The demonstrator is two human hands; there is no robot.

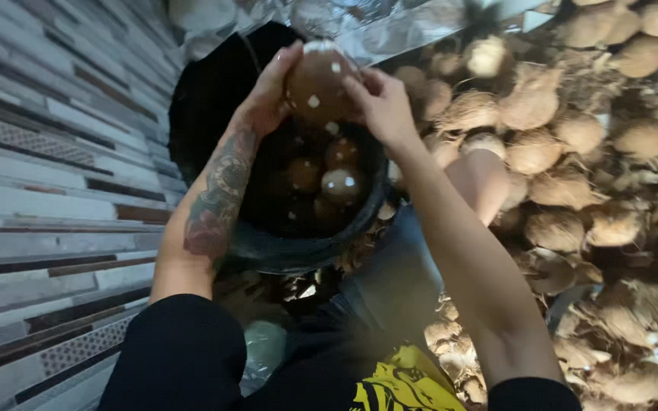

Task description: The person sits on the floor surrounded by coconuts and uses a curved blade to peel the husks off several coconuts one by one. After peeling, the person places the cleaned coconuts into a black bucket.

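At the far left runs a striped grey-and-brown tiled wall, with nothing standing against it. Next to it comes the left hand, on a tattooed forearm, its fingers spread and pressed against the left side of a brown husked coconut. The coconut is smooth, flecked with white bits, and is held up in the air directly above the mouth of a black bucket. The right hand closes on the coconut's right side, fingertips curled over its top edge, so both hands grip the one nut between them and neither is free.

The step in hand looks like the handling of a cleaned nut over the bucket, either just before it goes in or while it is being checked. By my judgement the next move calls for a steady two-handed hold and a straight lowering, since the nut is round and slick-looking and could slip sideways onto the rim.

Inside the bucket lie several more husked coconuts, brown with pale patches, resting low against one another; the bucket appears partly filled, though its bottom is too dark to read. The bucket stands between the person's knees, one bare knee just right of its rim.

Further right, a large heap of fibrous, unhusked coconuts fills the floor up to the frame's edge, well apart from the held nut.
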